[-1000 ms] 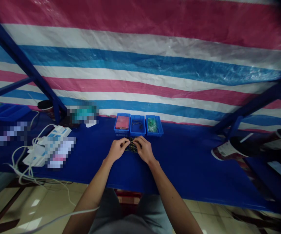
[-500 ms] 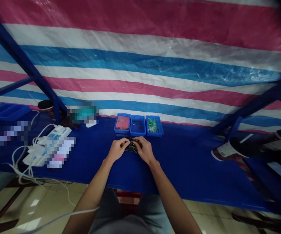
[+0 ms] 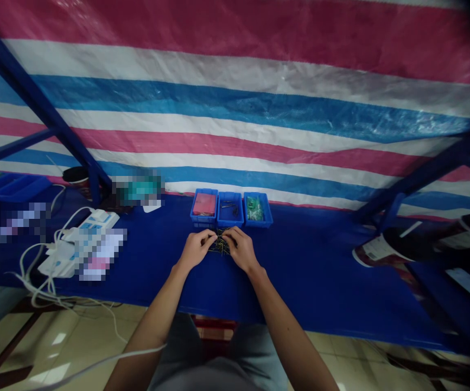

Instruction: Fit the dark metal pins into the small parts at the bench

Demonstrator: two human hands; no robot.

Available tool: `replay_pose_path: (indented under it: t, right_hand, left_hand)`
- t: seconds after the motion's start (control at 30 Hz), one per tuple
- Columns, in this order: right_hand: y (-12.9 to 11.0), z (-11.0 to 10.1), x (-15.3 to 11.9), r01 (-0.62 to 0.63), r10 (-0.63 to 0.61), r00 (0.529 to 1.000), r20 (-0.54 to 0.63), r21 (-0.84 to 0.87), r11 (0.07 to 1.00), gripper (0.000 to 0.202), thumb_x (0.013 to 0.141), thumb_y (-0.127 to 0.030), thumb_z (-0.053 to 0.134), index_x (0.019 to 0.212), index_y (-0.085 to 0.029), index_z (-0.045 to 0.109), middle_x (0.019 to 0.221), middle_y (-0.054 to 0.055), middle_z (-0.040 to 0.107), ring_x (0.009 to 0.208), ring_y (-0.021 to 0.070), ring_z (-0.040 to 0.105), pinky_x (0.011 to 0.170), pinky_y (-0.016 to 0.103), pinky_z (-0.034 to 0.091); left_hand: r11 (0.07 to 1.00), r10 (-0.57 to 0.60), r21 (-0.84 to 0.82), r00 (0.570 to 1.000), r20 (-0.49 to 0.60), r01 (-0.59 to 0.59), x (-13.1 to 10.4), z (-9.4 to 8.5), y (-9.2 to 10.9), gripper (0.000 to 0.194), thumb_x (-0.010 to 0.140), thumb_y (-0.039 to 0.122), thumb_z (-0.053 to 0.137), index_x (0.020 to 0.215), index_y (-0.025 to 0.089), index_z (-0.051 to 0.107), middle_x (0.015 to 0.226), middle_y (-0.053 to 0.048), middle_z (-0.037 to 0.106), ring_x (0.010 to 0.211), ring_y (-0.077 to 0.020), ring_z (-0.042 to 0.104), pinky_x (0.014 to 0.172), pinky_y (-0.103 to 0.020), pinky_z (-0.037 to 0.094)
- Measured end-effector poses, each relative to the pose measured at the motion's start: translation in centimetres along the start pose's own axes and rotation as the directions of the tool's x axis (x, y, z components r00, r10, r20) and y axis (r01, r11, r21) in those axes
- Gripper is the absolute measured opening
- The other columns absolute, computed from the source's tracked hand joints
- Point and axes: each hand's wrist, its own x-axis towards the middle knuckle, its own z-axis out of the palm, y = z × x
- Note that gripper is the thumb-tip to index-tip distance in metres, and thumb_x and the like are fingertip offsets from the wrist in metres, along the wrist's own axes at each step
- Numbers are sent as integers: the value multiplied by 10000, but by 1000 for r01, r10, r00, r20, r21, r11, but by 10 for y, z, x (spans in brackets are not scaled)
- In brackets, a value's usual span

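Note:
My left hand [image 3: 197,247] and my right hand [image 3: 240,247] face each other over a small pile of thin dark and yellowish pieces [image 3: 220,247] on the blue table [image 3: 300,271]. Fingers of both hands are pinched together at the pile; whatever lies between the fingertips is too small to make out. Just behind stand three blue bins: the left bin [image 3: 204,221] holds pink-red pieces, the middle bin [image 3: 230,221] a few thin dark pieces, and the right bin [image 3: 258,221] green pieces in clear wrapping.
At left lie a white power strip [image 3: 96,221] and tangled white cables [image 3: 27,271]. A blue tray [image 3: 15,187] sits at the far left. Dark cups with white labels [image 3: 377,251] stand at right. Blue frame bars [image 3: 56,119] slope down on both sides before a striped sheet [image 3: 235,125].
Both hands stay nearly in place over the pile, with only slight finger movement. The bins and other objects have not visibly moved.

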Motion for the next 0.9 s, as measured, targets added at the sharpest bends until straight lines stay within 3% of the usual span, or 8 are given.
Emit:
replay_pose_path:
  t: [0.37, 0.9]
  right_hand:
    - [0, -1, 0, -3, 3, 1000, 12, -36, 999, 239, 1018, -282, 455, 895, -221, 652, 888, 45, 639, 810, 170, 615, 769, 277, 469]
    - [1, 6, -2, 27, -27, 1000, 0, 51, 998, 181, 975, -269, 539, 1021, -242, 713, 972, 61, 673, 877, 181, 655, 788, 290, 522]
  left_hand:
    - [1000, 3, -27, 1000, -2, -3, 0, -4, 6, 345, 952, 433, 519, 888, 150, 706, 535, 54, 430, 511, -92, 382, 565, -217, 306]
    - [1000, 28, -9, 998, 49, -28, 1, -1, 4, 355, 953, 434, 512, 946, 147, 722, 550, 37, 506, 520, -101, 408, 561, -217, 315]
